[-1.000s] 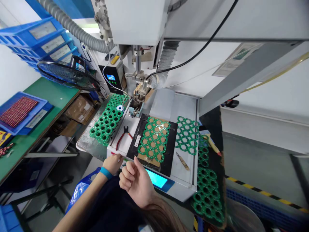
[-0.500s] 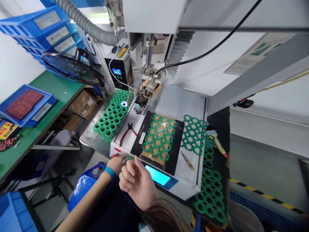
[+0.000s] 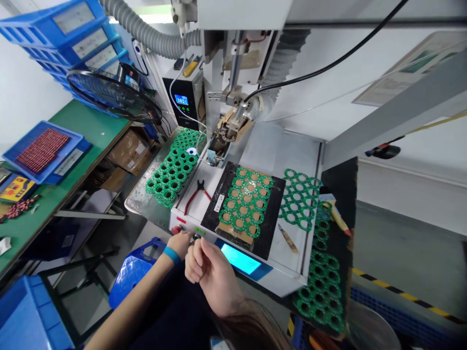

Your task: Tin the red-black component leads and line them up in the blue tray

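Note:
My left hand (image 3: 180, 242), with a blue wristband, rests against the front panel of a white soldering machine (image 3: 292, 272), beside a red button (image 3: 176, 229) and a green button (image 3: 199, 231). Its fingers are hidden behind the back of the hand. My right hand (image 3: 210, 270) hovers just right of it with its fingers curled in and nothing visible in them. Behind the hands, a black fixture plate (image 3: 269, 228) carries a green panel of ring-shaped circuit boards (image 3: 245, 204). The soldering head (image 3: 230, 127) hangs over the plate's far left corner.
Red-handled pliers (image 3: 196, 192) lie left of the plate and a small blade (image 3: 288, 238) lies right of it. Green ring boards are stacked at left (image 3: 170, 176), right (image 3: 299, 197) and lower right (image 3: 323, 289). A fan (image 3: 111, 95), blue trays (image 3: 40, 150) and a blue bin (image 3: 131, 278) stand at left.
My left hand has slid from the machine's top edge down onto the button panel. My right hand stays curled beside it. The view has shifted a little, so the machine sits further right.

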### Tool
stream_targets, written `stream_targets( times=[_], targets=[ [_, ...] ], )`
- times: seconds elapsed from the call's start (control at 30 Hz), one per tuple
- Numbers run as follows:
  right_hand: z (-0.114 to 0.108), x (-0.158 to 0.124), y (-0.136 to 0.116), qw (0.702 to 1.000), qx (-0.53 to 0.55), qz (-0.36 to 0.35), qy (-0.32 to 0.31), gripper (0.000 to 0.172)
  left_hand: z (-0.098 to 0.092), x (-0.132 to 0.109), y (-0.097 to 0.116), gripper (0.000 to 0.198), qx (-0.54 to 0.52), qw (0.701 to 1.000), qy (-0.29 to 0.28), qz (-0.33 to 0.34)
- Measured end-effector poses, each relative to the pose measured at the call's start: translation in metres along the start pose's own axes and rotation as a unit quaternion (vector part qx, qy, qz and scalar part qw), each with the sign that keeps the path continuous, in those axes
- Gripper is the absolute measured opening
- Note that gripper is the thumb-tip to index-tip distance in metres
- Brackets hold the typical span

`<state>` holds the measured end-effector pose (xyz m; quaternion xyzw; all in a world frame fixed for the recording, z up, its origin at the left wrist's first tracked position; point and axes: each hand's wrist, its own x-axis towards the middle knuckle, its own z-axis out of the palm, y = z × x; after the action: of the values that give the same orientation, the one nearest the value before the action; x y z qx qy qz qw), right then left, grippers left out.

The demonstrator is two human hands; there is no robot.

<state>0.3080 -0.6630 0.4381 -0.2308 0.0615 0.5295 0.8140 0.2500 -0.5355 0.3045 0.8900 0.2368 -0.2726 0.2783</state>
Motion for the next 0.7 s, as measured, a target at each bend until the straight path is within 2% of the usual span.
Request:
stream_targets(
  times=[0.17,0.27,0.33,0.43,0.57,0.7],
  targets=[
    [-0.009,0.001,0.012,0.997,-0.066,0.04,0.009,0.043,0.008,0.008,-0.007,0.028,-0.001,1.0,-0.023,-0.008],
    [-0.026,-0.001,0.034,0.983,-0.127,0.126,-0.032,0.042,0.015,0.014,-0.014,0.026,-0.014,1.0,-0.022,-0.016],
    [-0.041,-0.002,0.053,0.961,-0.173,0.203,-0.068,0.043,0.021,0.018,-0.02,0.025,-0.028,0.999,-0.019,-0.022],
    [-0.062,-0.005,0.077,0.936,-0.21,0.273,-0.075,0.041,0.03,0.022,-0.027,0.025,-0.056,0.998,-0.011,-0.03],
    [-0.079,-0.006,0.087,0.932,-0.214,0.288,-0.044,0.038,0.039,0.026,-0.033,0.023,-0.091,0.995,0.005,-0.032],
    [-0.088,-0.003,0.088,0.929,-0.207,0.304,-0.045,0.037,0.044,0.028,-0.035,0.023,-0.11,0.993,0.022,-0.035]
  ],
)
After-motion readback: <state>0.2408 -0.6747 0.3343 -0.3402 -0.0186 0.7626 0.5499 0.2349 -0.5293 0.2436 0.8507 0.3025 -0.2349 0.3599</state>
